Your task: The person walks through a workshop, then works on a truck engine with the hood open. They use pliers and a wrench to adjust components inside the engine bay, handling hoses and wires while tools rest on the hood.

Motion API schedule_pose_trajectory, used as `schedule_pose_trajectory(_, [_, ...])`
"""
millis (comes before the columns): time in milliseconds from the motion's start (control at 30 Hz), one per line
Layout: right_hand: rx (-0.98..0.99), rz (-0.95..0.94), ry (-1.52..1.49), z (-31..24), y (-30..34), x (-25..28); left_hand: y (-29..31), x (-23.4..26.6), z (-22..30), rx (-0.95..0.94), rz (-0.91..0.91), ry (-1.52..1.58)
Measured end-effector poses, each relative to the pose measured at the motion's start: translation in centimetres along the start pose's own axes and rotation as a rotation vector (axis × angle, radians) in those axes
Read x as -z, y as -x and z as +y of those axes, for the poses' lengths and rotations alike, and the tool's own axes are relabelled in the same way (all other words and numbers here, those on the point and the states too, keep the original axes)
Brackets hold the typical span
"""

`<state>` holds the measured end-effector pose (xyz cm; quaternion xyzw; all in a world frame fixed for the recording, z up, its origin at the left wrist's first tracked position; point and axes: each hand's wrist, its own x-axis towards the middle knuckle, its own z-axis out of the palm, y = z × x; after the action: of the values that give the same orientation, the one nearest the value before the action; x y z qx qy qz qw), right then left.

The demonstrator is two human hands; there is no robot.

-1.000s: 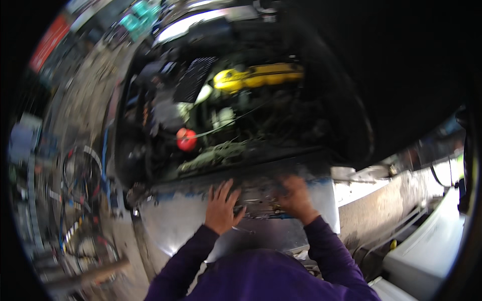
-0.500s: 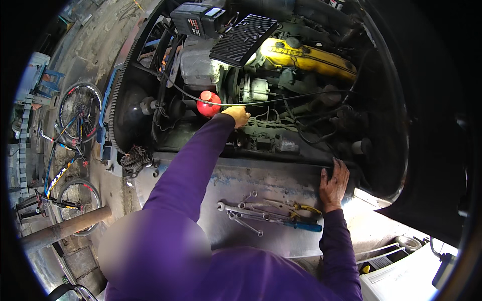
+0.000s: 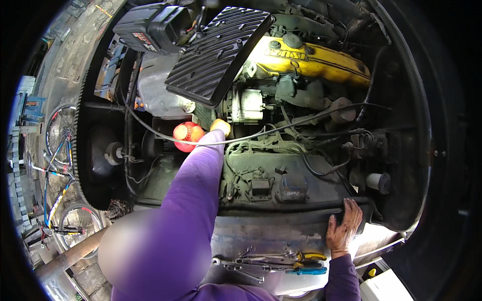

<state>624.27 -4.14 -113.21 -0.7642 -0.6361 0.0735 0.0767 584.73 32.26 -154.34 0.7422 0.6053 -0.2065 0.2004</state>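
My left hand (image 3: 221, 127) reaches down into the engine bay, between a round red container (image 3: 188, 136) and the pale metal alternator (image 3: 247, 106). Its fingers point away from me and drop out of sight, so any grip is hidden. A thin black cable (image 3: 261, 137) crosses over the wrist. My right hand (image 3: 345, 230) lies on the dark fender edge (image 3: 296, 213), fingers stretched out and holding nothing. To the left of that hand, on the fender, are several wrenches (image 3: 236, 263), a yellow-handled tool (image 3: 312, 257) and a teal-handled one (image 3: 307, 271).
Above the left hand sits a black finned panel (image 3: 218, 55), with a black box (image 3: 150, 27) beside it. A yellow engine cover (image 3: 311, 62) lies farther back. Hoses and wiring run along the near inner wall. A bicycle (image 3: 63, 165) stands outside at the left.
My view has shifted forward over the engine bay. The left hand has gone deeper beside the red container, and its fingers show less. The right hand stays on the fender edge.
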Motion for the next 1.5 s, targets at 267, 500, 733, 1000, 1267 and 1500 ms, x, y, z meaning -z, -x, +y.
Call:
schedule_pose_trajectory(267, [-0.046, -0.096, 0.076, -0.7, -0.7, 0.4, 2.5, 2.1, 3.5, 0.692, 0.03, 2.123])
schedule_pose_trajectory(500, [-0.055, -0.122, 0.109, -1.1, -1.0, 0.6, 2.5, 1.2, 3.1, 0.654, 0.037, 2.422])
schedule_pose_trajectory(733, [-0.051, -0.106, 0.111, -1.0, -0.9, 0.4, 1.6, 0.7, 3.0, 0.726, -0.008, 2.395])
schedule_pose_trajectory(1000, [-0.046, -0.12, 0.103, -0.9, -1.0, 0.6, 2.2, 1.2, 3.1, 0.723, 0.063, 2.247])
schedule_pose_trajectory(1267, [-0.051, -0.118, 0.105, -1.0, -1.0, 0.6, 1.5, 1.3, 3.0, 0.772, -0.075, 2.424])
schedule_pose_trajectory(1500, [-0.046, -0.115, 0.089, -0.7, -0.9, 0.5, 0.7, -0.1, 2.7, 0.733, -0.02, 2.308])
